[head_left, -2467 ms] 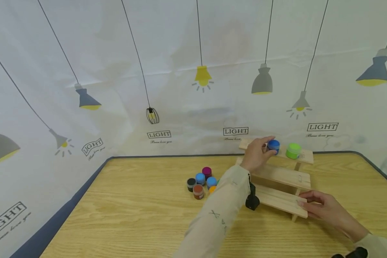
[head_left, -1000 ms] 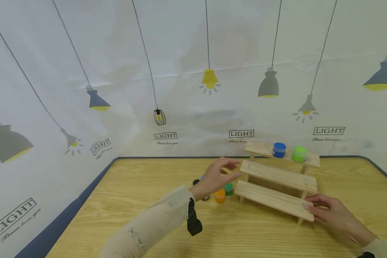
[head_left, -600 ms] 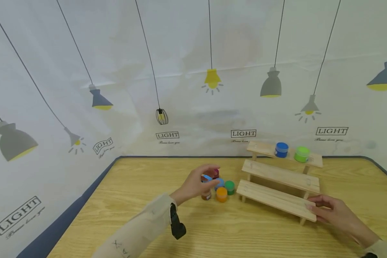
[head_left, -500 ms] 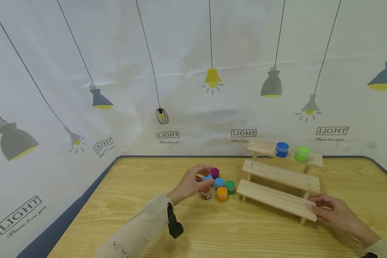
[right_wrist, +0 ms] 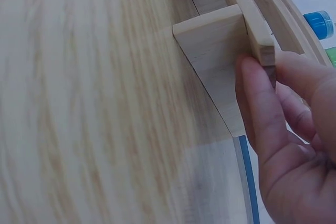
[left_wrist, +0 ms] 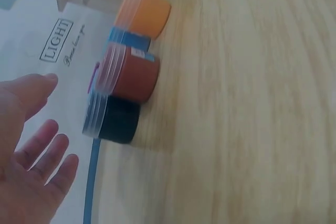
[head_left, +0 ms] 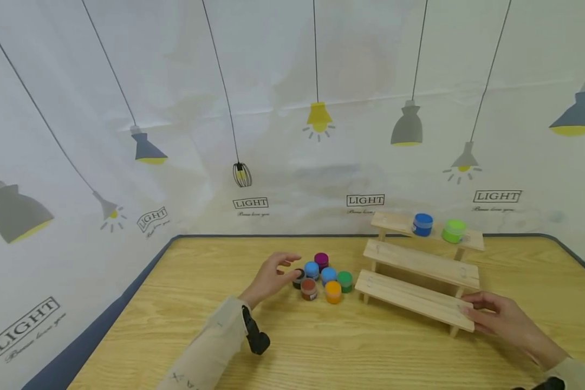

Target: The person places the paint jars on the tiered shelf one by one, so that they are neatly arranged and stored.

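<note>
Progress: the dark blue jar (head_left: 422, 225) and light green jar (head_left: 454, 231) stood on the top tier (head_left: 395, 223) of the stand (head_left: 421, 264). Another seven jars (head_left: 329, 276), not yet on it, clustered on the worktop (head_left: 322, 346) left of the stand. The left hand (head_left: 269, 277), fingers parted, held nothing near the black jar (left_wrist: 119, 120), left of the stand. The right hand (head_left: 499, 316) pinched the stand's lowest tier (head_left: 414, 299).

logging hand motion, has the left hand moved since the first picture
Yes: the left hand moved left, from the top wooden shelf to near the black jar.
</note>
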### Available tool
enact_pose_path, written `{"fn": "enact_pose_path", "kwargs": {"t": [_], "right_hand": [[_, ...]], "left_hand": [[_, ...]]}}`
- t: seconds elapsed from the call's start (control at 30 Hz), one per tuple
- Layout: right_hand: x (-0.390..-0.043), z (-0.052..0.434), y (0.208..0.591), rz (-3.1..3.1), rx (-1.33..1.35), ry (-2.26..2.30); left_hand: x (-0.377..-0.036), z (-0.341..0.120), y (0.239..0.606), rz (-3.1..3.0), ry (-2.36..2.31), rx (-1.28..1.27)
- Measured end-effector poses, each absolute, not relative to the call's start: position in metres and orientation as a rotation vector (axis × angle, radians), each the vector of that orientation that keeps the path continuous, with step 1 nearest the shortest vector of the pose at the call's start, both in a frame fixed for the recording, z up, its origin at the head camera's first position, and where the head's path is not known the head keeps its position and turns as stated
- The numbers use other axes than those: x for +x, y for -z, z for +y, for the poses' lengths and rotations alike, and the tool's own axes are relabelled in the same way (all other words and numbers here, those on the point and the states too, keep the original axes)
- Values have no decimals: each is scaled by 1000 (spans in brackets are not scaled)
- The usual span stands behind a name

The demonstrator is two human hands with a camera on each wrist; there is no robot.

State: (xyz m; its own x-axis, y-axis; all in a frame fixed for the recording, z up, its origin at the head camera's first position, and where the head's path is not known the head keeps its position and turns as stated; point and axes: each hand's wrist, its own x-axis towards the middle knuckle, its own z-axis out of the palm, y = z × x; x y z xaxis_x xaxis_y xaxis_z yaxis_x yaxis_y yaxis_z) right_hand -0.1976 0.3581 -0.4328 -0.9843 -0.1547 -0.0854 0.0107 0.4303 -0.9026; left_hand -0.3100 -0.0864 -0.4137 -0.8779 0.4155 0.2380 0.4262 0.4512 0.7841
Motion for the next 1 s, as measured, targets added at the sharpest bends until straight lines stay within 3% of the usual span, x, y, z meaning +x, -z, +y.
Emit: {"fn": "enact_pose_path", "kwargs": {"t": [0.27, 0.6, 1.0], "right_hand": [[-199, 358, 434, 2481, -129, 1634], [-198, 356, 433, 2497, -94, 1611], [-198, 358, 434, 2486, -110, 1622]], "left_hand": [[-295, -90, 394, -2745, 1601, -722], [-321, -96, 431, -2736, 1682, -808], [-322, -96, 439, -2695, 1664, -841]]}}
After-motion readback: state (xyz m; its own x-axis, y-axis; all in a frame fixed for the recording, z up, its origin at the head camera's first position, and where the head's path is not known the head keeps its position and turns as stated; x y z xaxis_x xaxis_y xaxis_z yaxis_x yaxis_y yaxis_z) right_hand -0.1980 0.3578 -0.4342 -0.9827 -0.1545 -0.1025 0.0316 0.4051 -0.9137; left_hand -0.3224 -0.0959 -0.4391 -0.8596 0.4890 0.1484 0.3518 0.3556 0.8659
